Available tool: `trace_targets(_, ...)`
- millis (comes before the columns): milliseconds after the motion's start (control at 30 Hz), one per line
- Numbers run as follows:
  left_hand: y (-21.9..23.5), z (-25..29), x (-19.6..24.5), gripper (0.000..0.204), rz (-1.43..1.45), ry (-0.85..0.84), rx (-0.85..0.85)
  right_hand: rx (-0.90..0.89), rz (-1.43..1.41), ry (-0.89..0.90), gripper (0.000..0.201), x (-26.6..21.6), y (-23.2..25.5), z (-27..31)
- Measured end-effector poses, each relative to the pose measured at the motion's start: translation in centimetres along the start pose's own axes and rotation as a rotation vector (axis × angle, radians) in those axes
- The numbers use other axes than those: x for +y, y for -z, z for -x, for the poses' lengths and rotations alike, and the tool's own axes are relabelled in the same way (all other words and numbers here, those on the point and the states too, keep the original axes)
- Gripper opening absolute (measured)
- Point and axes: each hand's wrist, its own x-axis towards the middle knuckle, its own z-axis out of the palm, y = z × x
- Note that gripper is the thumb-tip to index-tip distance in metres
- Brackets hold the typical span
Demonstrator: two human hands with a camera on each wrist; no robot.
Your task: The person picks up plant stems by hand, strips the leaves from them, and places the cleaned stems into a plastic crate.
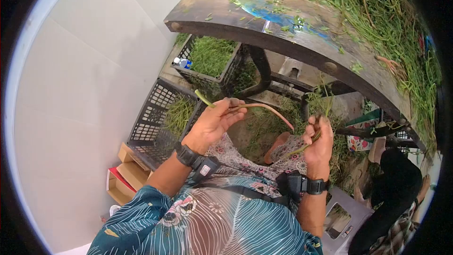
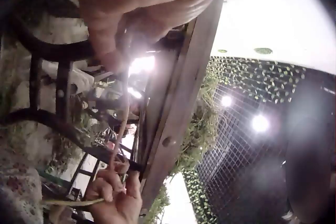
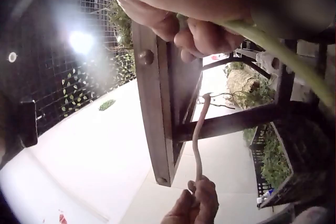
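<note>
While 2 hands [image 1: 213, 125] [image 1: 320, 144] grip stems [image 1: 269, 107] [image 1: 298, 150], open room separates them near the table edge [image 1: 264, 38]

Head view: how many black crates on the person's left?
2. The far crate, by the table's end, holds greens; the near crate, beside the white wall, holds stems. More could be hidden beneath the table.

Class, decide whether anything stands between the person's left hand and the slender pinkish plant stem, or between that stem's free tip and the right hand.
Nothing visible does: the left hand pinches the slender pinkish plant stem, and only an open gap shows between its free tip and the right hand.
</note>
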Motion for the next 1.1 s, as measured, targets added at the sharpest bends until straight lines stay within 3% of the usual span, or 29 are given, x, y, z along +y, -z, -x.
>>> trace_targets(100, 0.7, -0.5, -0.5, 0.031, 0.224, 0.104, 0.037, 0.075, -0.096, -0.032, 0.015, 1.1, 1.8, -1.0)
trace_targets(200, 0.8, -0.6, -1.0, 0.033, 0.364, 0.192, -0.014, 0.023, -0.012, -0.119, 0.029, 2.1, 2.2, -1.2)
trace_targets(300, 0.1, -0.8, -1.9, 0.033, 0.322, 0.243, -0.083, -0.120, 0.120, -0.159, 0.039, 1.9, -0.2, -0.1)
trace_targets(433, -0.7, -0.9, -3.2, 0.033, 0.293, 0.293, -0.159, -0.440, 0.367, -0.080, 0.024, 0.9, -2.7, 0.8)
trace_targets(633, -2.2, -0.1, -2.5, 0.032, -0.023, 0.255, -0.177, -0.353, 0.318, -0.052, 0.021, 1.4, -1.9, 0.6)
trace_targets(733, -1.9, 0.1, -2.1, 0.030, -0.168, 0.251, -0.274, -0.324, 0.305, -0.002, 0.022, 1.7, -2.1, 0.6)
trace_targets(833, -2.3, 0.4, -1.7, 0.025, -0.310, 0.188, -0.207, -0.295, 0.299, 0.013, 0.021, 2.3, -2.4, 0.4)
trace_targets(1100, -3.2, 1.3, -1.1, 0.017, -0.427, 0.157, -0.278, -0.268, 0.195, -0.092, 0.022, 2.7, -2.8, 0.4)
